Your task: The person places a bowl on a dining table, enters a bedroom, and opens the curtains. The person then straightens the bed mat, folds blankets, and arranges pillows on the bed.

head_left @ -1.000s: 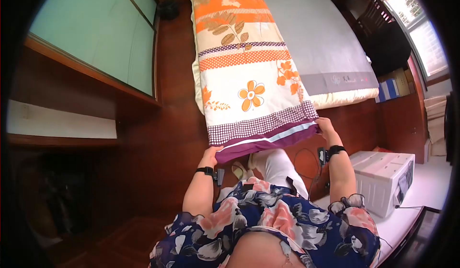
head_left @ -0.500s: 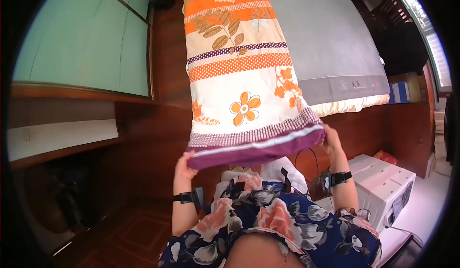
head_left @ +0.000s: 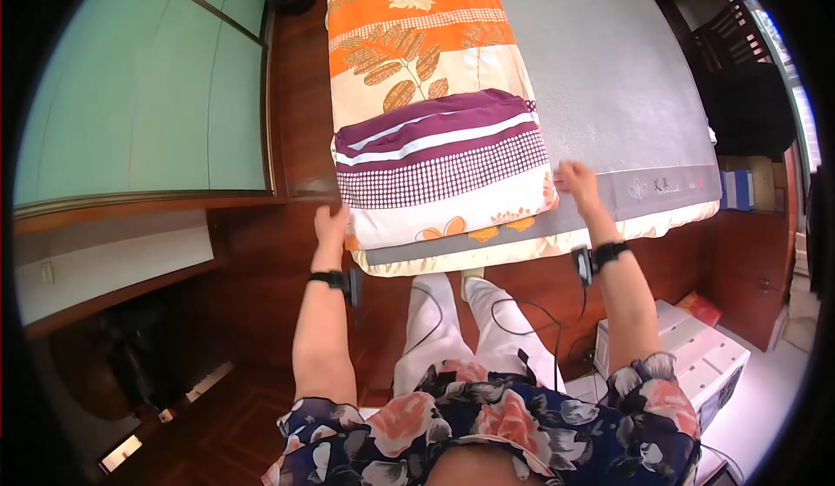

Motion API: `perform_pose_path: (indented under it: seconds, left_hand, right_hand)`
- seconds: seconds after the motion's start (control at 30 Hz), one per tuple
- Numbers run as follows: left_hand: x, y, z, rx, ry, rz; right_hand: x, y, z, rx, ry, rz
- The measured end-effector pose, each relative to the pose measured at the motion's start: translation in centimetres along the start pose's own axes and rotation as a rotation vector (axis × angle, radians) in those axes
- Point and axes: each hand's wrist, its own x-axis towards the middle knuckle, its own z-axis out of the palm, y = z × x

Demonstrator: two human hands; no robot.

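Note:
A patterned quilt [head_left: 426, 69] in orange, cream, white and purple lies lengthwise on the left part of the bed. Its near end is folded back over itself, so the purple hem [head_left: 435, 121] rests on top and the fold lies close to the bed's front edge. My left hand [head_left: 331, 227] is closed at the left side of this fold. At the right side, my right hand [head_left: 577, 182] has its fingers curled against the quilt's edge. The fingertips of both hands are partly hidden.
A grey mattress cover [head_left: 600, 77] spreads to the right of the quilt, above a cream ruffled edge [head_left: 522, 247]. Green cabinet doors [head_left: 148, 95] stand at left. A white boxy appliance [head_left: 678, 356] is at lower right. A black cable [head_left: 557, 329] hangs before my legs.
The quilt's purple hem has gone from my hands near my body to the top of the quilt, folded away from me. Both hands have moved forward to the sides of the fold.

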Motion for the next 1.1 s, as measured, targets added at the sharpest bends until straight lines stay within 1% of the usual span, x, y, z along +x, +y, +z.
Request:
perform_pose_path:
  seconds: [0.03, 0.07, 0.1, 0.13, 0.17, 0.2, 0.23, 0.27, 0.3, 0.33, 0.37, 0.4, 0.43, 0.47, 0.53, 0.57, 0.6, 0.67, 0.7, 0.77, 0.8, 0.87, 0.9, 0.93, 0.97, 1.0, 1.07, 1.1]
  left_hand:
    - [0.0, -4.0, 1.9, 0.062, 0.089, -0.078]
    - [-1.9, -3.8, 2.1, -0.02, 0.077, -0.231]
    - [-2.4, -4.2, 2.2, -0.152, -0.05, -0.409]
    - [-2.1, -6.2, 2.9, -0.262, -0.149, -0.463]
    - [-1.9, -8.3, 3.9, -0.412, -0.202, -0.503]
    - [-2.7, -7.9, 4.1, -0.562, -0.254, -0.544]
    - [-2.5, -8.4, 4.7, -0.554, -0.257, -0.556]
    - [-2.1, -8.7, 5.3, -0.53, -0.23, -0.605]
    - [-1.8, -8.7, 5.9, -0.508, -0.202, -0.652]
    - [-1.9, -8.5, 6.3, -0.504, -0.202, -0.657]
    - [-2.1, -7.8, 6.4, -0.649, -0.196, -0.683]
    - [-2.1, -7.3, 6.5, -0.792, -0.187, -0.707]
    - [-1.8, -7.4, 7.2, -0.861, -0.092, -0.883]
    - [-1.5, -7.6, 7.2, -0.863, -0.085, -0.883]
    - [-1.3, -7.6, 7.1, -0.862, 0.028, -0.871]
    - [-1.1, -7.5, 7.4, -0.916, 0.098, -0.852]
    - [-0.9, -7.1, 7.3, -0.919, 0.101, -0.85]
    - [-0.8, -6.5, 6.9, -0.762, 0.106, -0.781]
    - [-1.0, -6.2, 6.4, -0.766, 0.106, -0.778]
    - [-1.5, -5.7, 4.7, -0.859, -0.007, -0.579]
    - [-2.1, -4.9, 3.5, -0.862, -0.009, -0.574]
    - [-3.7, -3.1, 0.7, -1.024, -0.107, -0.502]
    - [-4.2, -2.6, 0.0, -1.043, -0.113, -0.52]
    - [-4.0, -3.6, -0.1, -1.08, -0.167, -0.532]
    - [-3.7, -4.5, -0.1, -1.053, -0.167, -0.577]
    - [-2.8, -5.5, -0.3, -0.999, -0.215, -0.607]
    - [-3.6, -3.7, -1.6, -0.985, -0.216, -0.697]
    - [-3.3, -7.8, -1.7, -0.965, -0.313, -0.701]
  right_hand:
    - [0.3, 4.1, -0.5, -0.157, -0.049, -0.015]
    - [-0.5, 6.7, -0.6, -0.276, 0.017, -0.064]
    - [-1.1, 8.4, -0.3, -0.396, 0.084, -0.104]
    - [-1.1, 9.6, 0.3, -0.399, 0.081, -0.096]
    - [-1.1, 11.0, 1.0, -0.324, 0.123, -0.039]
    - [-1.1, 12.4, 1.5, -0.249, 0.163, 0.022]
    - [-0.9, 12.0, 2.4, -0.101, 0.074, 0.06]
    - [-0.7, 11.5, 3.4, -0.104, 0.07, 0.073]
    - [-0.5, 10.8, 4.4, -0.023, 0.066, 0.109]
    - [-0.5, 10.0, 5.4, 0.06, 0.062, 0.14]
    - [-0.8, 8.6, 6.3, 0.08, 0.151, 0.22]
    - [-0.6, 8.9, 6.4, 0.084, 0.147, 0.225]
    - [-0.4, 9.2, 6.1, 0.135, 0.141, 0.283]
    - [-0.2, 9.4, 5.9, 0.183, 0.136, 0.335]
    - [-0.9, 7.9, 5.9, 0.239, 0.153, 0.317]
    - [-1.2, 7.0, 5.8, 0.26, 0.127, 0.325]
    - [-1.6, 6.2, 5.7, 0.278, 0.101, 0.336]
    - [-2.1, 4.4, 5.4, 0.254, 0.058, 0.345]
    - [-2.2, 3.9, 5.2, 0.23, 0.02, 0.355]
    - [-2.7, 3.7, 4.6, 0.263, 0.042, 0.321]
    - [-2.8, 3.3, 4.4, 0.296, 0.064, 0.291]
    - [-3.6, 2.7, 4.0, 0.315, 0.088, 0.3]
    - [-4.1, 2.4, 3.9, 0.326, 0.11, 0.319]
    - [-4.2, 2.4, 4.0, 0.324, 0.113, 0.316]
    - [-4.1, 2.6, 4.2, 0.331, 0.142, 0.346]
    - [-3.9, 2.6, 4.5, 0.338, 0.176, 0.383]
    - [-5.3, 2.8, 4.1, 0.307, 0.159, 0.524]
    - [-6.4, 2.9, 3.8, 0.293, 0.142, 0.558]
